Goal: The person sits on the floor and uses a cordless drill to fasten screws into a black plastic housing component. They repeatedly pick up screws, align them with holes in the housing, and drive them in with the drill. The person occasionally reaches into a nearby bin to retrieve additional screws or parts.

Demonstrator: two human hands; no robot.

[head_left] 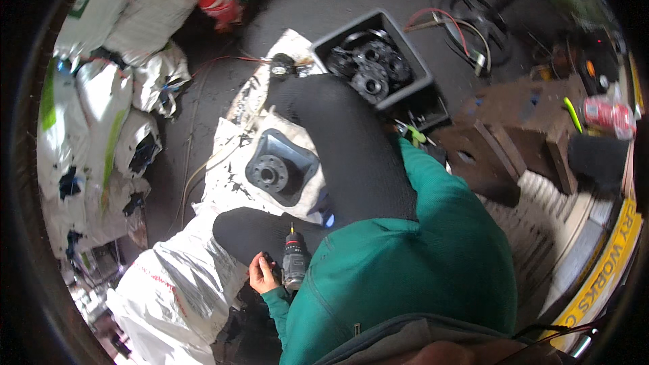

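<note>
One black bin (405, 51): black round parts (370, 67) | left hand (262, 276) grips drill (294, 263) | right hand unseen

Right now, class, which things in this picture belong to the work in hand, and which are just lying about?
In hand:
left hand by the cordless drill
dark square plate with round hub on white sheeting

Lying about:
black bin of round parts
white sacks
red container
coiled wires
red can

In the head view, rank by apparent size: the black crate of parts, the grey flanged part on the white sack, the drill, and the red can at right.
1. black crate
2. grey flanged part
3. drill and red can: they look alike, and fisheye bending at the rim makes ranking unsure.
</note>
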